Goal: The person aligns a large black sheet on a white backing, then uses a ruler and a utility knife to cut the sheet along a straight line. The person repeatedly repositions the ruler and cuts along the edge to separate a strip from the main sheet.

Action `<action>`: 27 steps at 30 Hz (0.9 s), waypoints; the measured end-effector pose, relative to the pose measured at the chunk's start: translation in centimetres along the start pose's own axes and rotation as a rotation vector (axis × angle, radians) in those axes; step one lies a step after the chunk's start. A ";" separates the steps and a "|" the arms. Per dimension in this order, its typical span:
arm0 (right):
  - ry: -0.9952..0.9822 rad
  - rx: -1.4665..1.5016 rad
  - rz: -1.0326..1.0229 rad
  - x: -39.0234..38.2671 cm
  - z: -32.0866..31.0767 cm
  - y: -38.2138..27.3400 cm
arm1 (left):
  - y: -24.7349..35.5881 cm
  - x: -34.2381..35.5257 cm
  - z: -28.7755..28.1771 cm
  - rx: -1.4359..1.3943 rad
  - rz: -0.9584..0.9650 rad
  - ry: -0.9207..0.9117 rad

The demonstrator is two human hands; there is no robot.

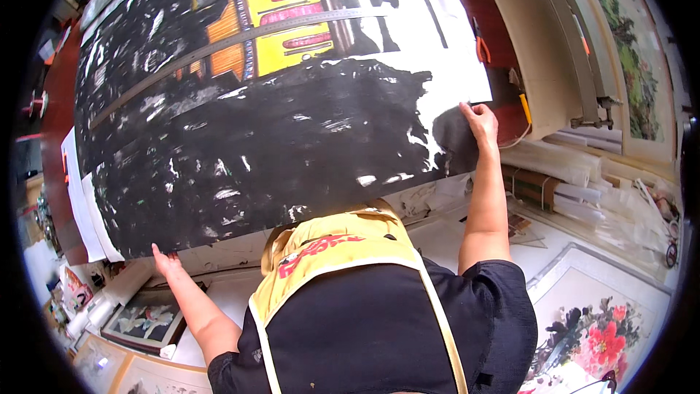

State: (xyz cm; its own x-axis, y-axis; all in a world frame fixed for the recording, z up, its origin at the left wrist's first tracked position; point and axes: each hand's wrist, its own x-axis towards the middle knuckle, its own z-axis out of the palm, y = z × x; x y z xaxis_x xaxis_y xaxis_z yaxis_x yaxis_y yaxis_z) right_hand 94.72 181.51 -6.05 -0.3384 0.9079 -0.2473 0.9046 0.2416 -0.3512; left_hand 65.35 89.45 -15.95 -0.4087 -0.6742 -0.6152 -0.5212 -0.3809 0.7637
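A large painting on paper (292, 138), mostly black with white patches, spreads over the table in front of me. Yellow, orange and red shapes are painted on its far part. Across it lies a long metal ruler (211, 49), slanting from the left side up to the right. My right hand (483, 125) is closed in a pinch on the painting's right edge. At the near left edge my left hand (168, 263) grips the paper, its fingers partly hidden beneath the sheet.
Orange-handled pliers (482, 49) and a yellow-handled tool (525, 108) lie on the dark red tabletop (503, 25) to the right. White paper strips (82, 197) sit at the left edge. Rolled papers (554, 164) are stacked at right. A framed flower painting (601, 335) lies behind my right side.
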 end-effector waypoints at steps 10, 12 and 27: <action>-0.007 0.086 -0.068 7.0 4.2 -2.1 | 0.4 2.7 -0.9 -0.120 -0.044 -0.021; -0.069 0.138 -0.041 7.2 4.8 -2.3 | 0.8 2.9 -1.5 -0.085 -0.023 0.025; -0.196 0.368 -0.046 8.2 4.6 -1.0 | -0.4 -0.1 -0.1 -0.143 0.036 0.075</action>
State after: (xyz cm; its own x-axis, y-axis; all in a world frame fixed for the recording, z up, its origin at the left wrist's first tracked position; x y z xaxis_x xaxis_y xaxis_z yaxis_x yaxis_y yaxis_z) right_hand 89.87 187.16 -11.89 -0.4517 0.8080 -0.3783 0.7462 0.1097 -0.6566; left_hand 65.67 89.63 -16.19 -0.3652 -0.7321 -0.5750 -0.3935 -0.4384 0.8081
